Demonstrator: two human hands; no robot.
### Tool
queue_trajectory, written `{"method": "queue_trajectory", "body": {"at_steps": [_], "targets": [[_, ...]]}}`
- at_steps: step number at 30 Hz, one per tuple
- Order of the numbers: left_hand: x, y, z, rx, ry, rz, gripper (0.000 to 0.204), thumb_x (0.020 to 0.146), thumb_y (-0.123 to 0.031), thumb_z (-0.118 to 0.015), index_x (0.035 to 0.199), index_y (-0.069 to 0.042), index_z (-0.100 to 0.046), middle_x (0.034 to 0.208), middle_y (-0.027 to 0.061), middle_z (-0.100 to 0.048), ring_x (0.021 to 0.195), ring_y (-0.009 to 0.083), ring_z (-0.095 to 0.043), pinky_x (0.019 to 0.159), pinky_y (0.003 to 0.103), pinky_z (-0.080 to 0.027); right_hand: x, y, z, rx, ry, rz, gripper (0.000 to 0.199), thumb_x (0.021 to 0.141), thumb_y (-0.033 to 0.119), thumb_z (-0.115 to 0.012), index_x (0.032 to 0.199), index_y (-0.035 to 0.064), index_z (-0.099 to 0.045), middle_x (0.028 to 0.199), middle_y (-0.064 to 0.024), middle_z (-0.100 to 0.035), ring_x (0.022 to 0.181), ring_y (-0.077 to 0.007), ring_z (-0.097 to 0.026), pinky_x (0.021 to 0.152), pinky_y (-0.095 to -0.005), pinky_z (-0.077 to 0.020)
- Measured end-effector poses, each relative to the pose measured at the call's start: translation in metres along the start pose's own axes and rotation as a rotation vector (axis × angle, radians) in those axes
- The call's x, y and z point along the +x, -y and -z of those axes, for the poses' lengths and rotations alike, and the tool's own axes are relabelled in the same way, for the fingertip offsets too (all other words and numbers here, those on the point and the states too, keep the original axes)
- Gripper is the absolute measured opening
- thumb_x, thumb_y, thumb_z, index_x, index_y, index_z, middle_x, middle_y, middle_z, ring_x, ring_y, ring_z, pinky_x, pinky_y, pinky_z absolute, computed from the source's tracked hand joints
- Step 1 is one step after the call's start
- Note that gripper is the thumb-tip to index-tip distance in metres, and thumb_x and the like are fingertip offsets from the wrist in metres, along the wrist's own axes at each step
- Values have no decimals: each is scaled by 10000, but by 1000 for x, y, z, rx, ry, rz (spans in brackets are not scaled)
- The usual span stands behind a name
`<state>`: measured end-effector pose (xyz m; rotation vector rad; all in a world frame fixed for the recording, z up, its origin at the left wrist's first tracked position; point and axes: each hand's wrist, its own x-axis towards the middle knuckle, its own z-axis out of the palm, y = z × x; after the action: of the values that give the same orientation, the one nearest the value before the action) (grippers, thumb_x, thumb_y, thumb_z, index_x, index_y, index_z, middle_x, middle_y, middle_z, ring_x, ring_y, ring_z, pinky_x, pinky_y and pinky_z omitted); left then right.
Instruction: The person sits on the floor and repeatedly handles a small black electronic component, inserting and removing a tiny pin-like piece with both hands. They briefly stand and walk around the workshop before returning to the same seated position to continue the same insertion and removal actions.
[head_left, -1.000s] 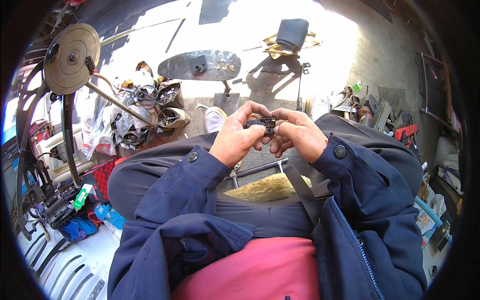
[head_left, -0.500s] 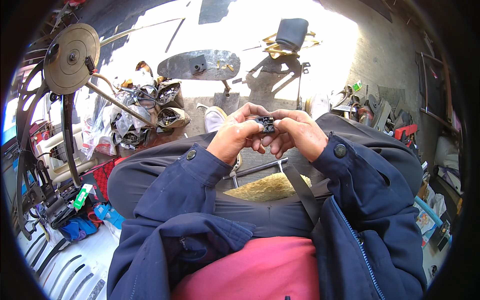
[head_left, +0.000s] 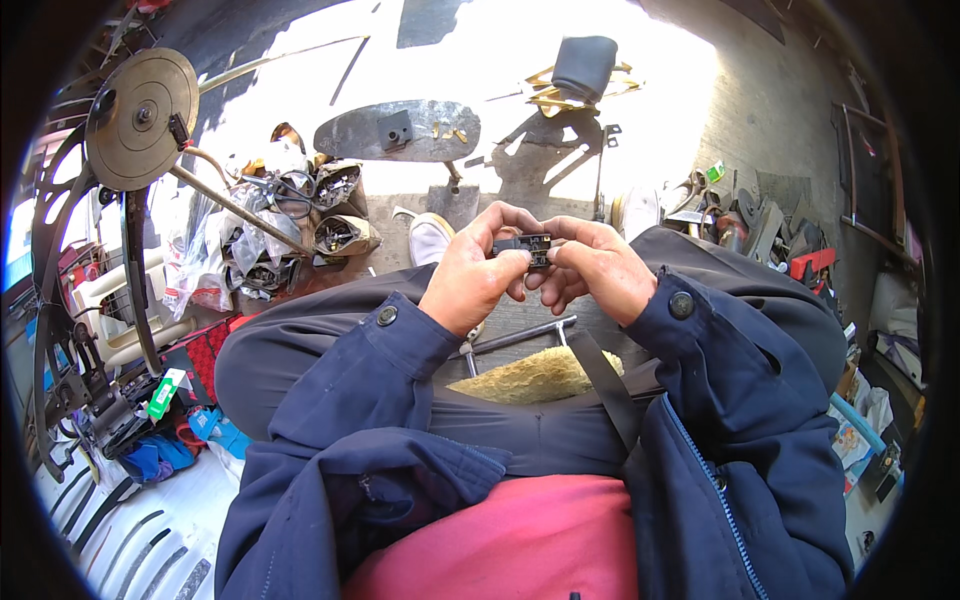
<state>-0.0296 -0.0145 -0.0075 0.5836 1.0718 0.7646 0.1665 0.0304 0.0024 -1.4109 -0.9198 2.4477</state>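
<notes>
Between both hands, above my lap, is a small black block-shaped part point(head_left: 538, 252) with brass-coloured bits on its face. My left hand point(head_left: 472, 272) grips its left end between thumb and fingers. From the right, the thumb and fingertips of my right hand point(head_left: 600, 266) pinch its other end. The undersides of the part are hidden by my fingers. Below my hands, a yellow foam-like piece point(head_left: 535, 376) lies by a metal bar point(head_left: 520, 337) in front of my lap.
A treadle stand with a round disc point(head_left: 143, 118) rises at the left, near bags of small parts point(head_left: 340, 235). Ahead stand an oval metal plate point(head_left: 350, 135) on a post and a black container point(head_left: 584, 68). Tools and scrap point(head_left: 760, 235) lie at the right.
More of the black part's left end shows now, past my left thumb. My left thumb and hand have shifted slightly; the right hand holds nearly the same place.
</notes>
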Motion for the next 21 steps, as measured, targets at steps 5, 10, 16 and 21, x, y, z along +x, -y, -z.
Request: {"method": "queue_trajectory", "body": {"at_steps": [5, 10, 16, 21], "targets": [[0, 0, 0, -12, 6, 15, 306, 906, -38, -563, 1211, -17, -568, 949, 53, -631, 668, 63, -579, 619, 229, -525, 0, 0, 0, 1, 4, -7, 355, 1002, 104, -445, 1331, -4, -522, 912, -102, -702, 681, -146, -676, 657, -297, -592], [1, 0, 3, -80, 17, 68, 307, 905, -42, -562, 1211, -13, -565, 940, 53, -630, 661, 65, -579, 613, 233, -525, 0, 1, 0, 1, 4, -7, 364, 1009, 110, -439, 1332, -40, -516, 897, -111, -703, 679, -155, -677, 639, -303, -592], [1, 1, 0, -17, 2, 31, 305, 897, -29, -565, 1202, -18, -572, 936, 51, -625, 669, 60, -572, 607, 228, -512, -1, 1, -1, -22, -12, -3, 374, 1022, 120, -437, 1336, -70, -508, 889, -124, -705, 675, -160, -674, 621, -308, -593], [0, 1, -2, 48, -11, 5, 305, 883, -10, -574, 1186, -39, -591, 960, 53, -626, 695, 57, -568, 602, 222, -493, 0, 1, -1, -55, -13, -17, 330, 1038, 123, -448, 1331, -17, -499, 911, -111, -706, 682, -150, -682, 629, -297, -598]]}}
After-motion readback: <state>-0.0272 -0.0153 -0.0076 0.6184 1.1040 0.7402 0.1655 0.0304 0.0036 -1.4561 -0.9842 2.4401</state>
